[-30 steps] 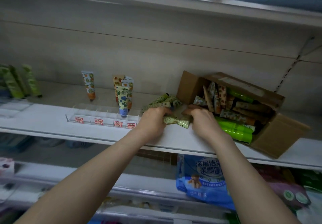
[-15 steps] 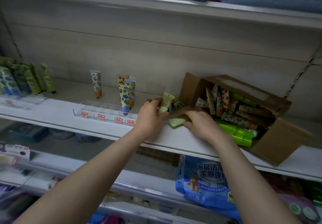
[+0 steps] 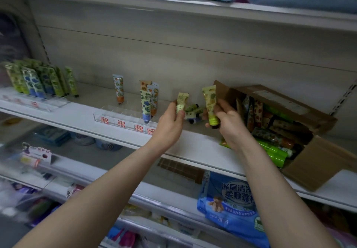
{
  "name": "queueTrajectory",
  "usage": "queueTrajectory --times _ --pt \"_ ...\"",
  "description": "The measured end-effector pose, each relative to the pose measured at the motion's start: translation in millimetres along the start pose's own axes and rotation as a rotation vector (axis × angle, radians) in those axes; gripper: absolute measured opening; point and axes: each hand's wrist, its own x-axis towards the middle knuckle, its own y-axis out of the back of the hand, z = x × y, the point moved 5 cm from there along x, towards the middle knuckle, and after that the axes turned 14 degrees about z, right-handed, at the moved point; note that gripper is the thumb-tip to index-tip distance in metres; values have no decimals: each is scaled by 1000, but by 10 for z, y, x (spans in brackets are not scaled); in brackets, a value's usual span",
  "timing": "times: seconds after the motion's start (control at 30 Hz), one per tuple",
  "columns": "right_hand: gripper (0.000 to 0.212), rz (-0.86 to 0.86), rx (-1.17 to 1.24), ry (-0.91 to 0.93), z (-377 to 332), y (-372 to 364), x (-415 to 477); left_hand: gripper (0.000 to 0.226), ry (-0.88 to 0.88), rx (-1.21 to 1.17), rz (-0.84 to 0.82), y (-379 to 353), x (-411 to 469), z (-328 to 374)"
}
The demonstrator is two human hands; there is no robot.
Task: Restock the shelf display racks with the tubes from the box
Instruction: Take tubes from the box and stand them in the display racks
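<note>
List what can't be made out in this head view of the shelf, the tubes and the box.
- Print on the tube in the left hand and the tube in the right hand: too small.
- Red price labels on the clear rack: too small.
- Bottom of the cardboard box: hidden by piled tubes.
- Lower-left shelf goods: blurred.
- Blue bag: text cut off by the right forearm.

Dim, flat light gives soft shadows; the lower left smears with motion blur; wide-angle edges bow.
</note>
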Motion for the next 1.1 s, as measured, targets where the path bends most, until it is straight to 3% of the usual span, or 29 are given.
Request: queueTrajectory --times 0.13,0.27,0.53,1.1 --pt "22 -112 58 -27 -23 -162 -78 33 -16 -61 -5 97 -72 18" --pt "16 -168 100 -40 -39 -344 -151 20 100 -229 39 295 -106 32" --pt "16 -218 156 -5 -187 -927 -411 22 338 -528 107 870 -42 -227" --pt "13 -321 182 61 -378 -3173 -996 22 322 -348 391 3153 255 -998"
